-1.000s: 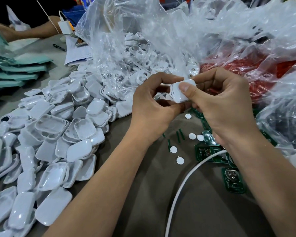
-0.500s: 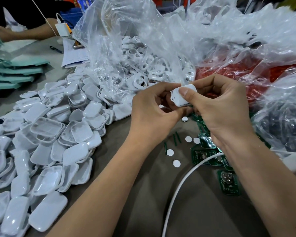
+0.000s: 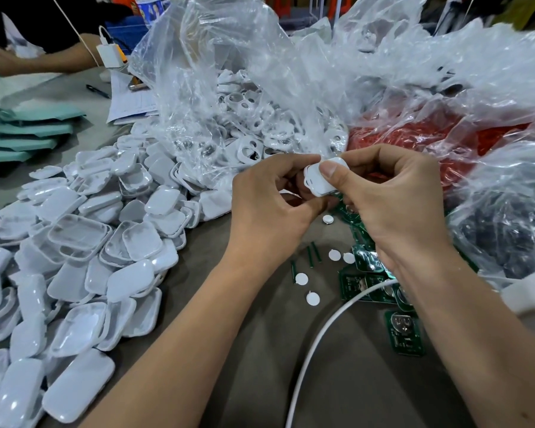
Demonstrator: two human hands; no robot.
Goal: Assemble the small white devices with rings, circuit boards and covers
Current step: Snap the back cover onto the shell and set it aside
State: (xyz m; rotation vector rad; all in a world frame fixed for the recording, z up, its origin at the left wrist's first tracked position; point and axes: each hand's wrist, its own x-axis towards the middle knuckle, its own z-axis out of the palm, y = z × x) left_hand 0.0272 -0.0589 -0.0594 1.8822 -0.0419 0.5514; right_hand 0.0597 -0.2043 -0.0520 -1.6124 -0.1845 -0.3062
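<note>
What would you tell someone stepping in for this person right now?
Both hands grip one white device above the table: right hand has its thumb on top, left hand holds its left edge.
Covers are piled at left, circuit boards lie under the right wrist, and white discs lie between the arms.
Whether this device is fully closed cannot be told. Many covers remain.

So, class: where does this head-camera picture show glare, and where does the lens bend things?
Head view: glare streaks the clear plastic bags and dots the glossy white covers; wide-angle distortion stretches the forearms at the bottom edge; the white device between both hands stays sharp.
</note>
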